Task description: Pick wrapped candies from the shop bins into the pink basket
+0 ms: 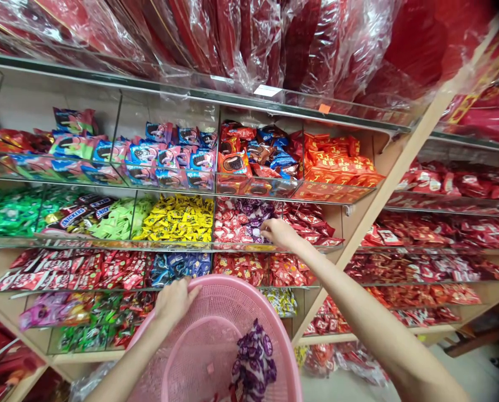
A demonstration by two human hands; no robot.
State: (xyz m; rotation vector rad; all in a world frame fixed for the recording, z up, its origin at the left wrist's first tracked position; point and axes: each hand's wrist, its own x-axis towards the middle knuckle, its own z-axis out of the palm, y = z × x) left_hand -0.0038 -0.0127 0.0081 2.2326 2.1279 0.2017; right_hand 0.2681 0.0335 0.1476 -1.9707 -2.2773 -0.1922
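My left hand (174,301) is closed on the rim of a pink plastic basket (224,286), thumb over the edge. Inside the basket, towards its right side, lies a heap of purple-wrapped candies (253,360). My right hand (279,233) reaches into a shelf compartment, over purple-and-white wrapped candies (249,215). Its fingers are bent together at the candies, and whatever is between them is too small to make out. Pink-and-white wrapped candies (226,220) lie just left of that hand, and red-wrapped candies (308,218) lie to its right.
Clear dividers and front strips part the shelves. Yellow candies (178,218) and Snickers bars (84,211) share the row to the left. Orange packets (337,159) sit above. A wooden post (383,167) slants at the right. Plastic-wrapped red goods (249,39) hang over the top shelf.
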